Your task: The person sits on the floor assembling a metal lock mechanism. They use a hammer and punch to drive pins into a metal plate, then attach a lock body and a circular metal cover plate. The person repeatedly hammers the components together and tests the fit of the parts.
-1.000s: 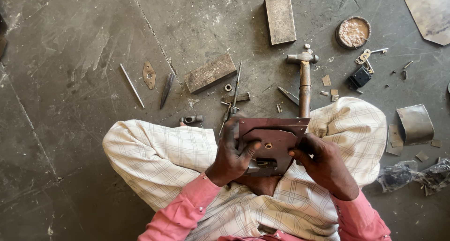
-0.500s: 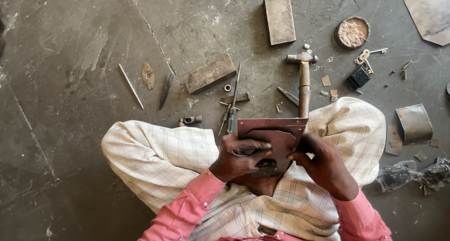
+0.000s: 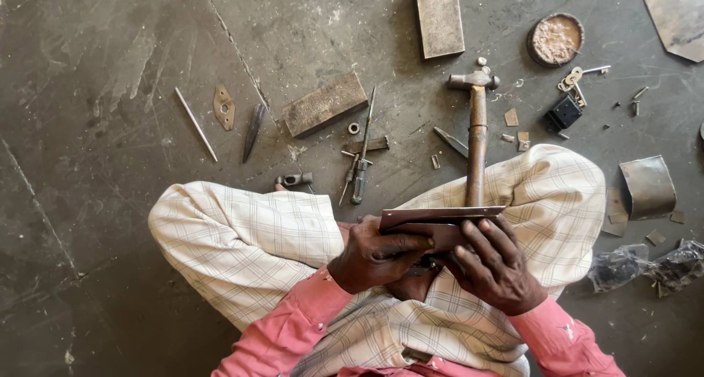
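The metal plate sits over the lap, tipped on edge. The left hand and right hand both grip it. The hammer lies untouched at 12 o'clock, so the work looks only partly done

- Left third of frame: bare stone floor, open passage
- Upper centre: two blocks, a thin rod, a screwdriver and small parts crowd the floor
- Centre: hammer lies lengthwise, its handle reaching the metal plate held in both hands
- Right side: round tin, keys, bent sheet and scraps narrow the way
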